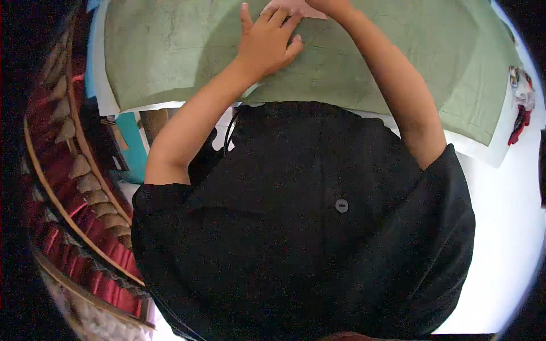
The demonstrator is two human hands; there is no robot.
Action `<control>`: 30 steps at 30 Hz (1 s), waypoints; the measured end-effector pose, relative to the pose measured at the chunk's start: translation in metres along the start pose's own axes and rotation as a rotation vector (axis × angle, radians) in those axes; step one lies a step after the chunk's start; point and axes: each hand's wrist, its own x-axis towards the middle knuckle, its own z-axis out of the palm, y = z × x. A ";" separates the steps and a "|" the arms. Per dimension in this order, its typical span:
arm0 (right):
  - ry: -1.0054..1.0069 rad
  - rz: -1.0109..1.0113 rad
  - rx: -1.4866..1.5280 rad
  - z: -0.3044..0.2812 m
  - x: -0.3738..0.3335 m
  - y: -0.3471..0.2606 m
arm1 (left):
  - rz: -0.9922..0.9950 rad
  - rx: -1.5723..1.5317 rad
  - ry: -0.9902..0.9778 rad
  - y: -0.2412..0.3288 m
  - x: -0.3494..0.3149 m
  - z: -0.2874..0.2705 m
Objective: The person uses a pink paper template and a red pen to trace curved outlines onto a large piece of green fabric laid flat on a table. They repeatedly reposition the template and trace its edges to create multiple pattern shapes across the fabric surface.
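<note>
A pale pink flat piece point(310, 11), paper or cloth, lies on a large green sheet point(341, 74) at the upper edge of the view. My left hand point(270, 40) rests on the pink piece with its fingers spread, the thumb out to the right on the green sheet. At the right end of the same piece is my right hand point(333, 7), cut off by the top of the picture. Its fingers are mostly out of sight, and whether they hold anything does not show.
White paper point(108, 96) sticks out from under the green sheet. A teal panel or box point(133, 150) stands below the table's left side. Dark red fabric with brown scalloped trim point(79, 165) hangs at the left. Crumpled red, black and clear material point(521, 105) lies at the right.
</note>
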 end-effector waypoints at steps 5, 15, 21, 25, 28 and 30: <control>0.064 0.047 -0.169 -0.011 -0.006 -0.008 | 0.005 -0.028 0.025 -0.004 -0.005 0.002; 0.187 0.118 -0.144 -0.026 -0.036 0.006 | 0.013 -0.035 0.040 -0.005 -0.003 -0.003; 0.179 0.176 -0.233 -0.036 -0.056 0.001 | 0.030 -0.004 0.034 -0.008 -0.004 -0.003; 0.299 0.065 -0.111 -0.034 -0.074 0.016 | 0.071 0.063 0.024 -0.011 -0.002 -0.007; 0.298 0.147 -0.085 -0.037 -0.088 0.011 | 0.137 0.063 -0.002 -0.019 0.002 -0.008; 0.298 0.101 -0.161 -0.037 -0.095 0.015 | 0.171 0.057 -0.038 -0.024 0.006 -0.009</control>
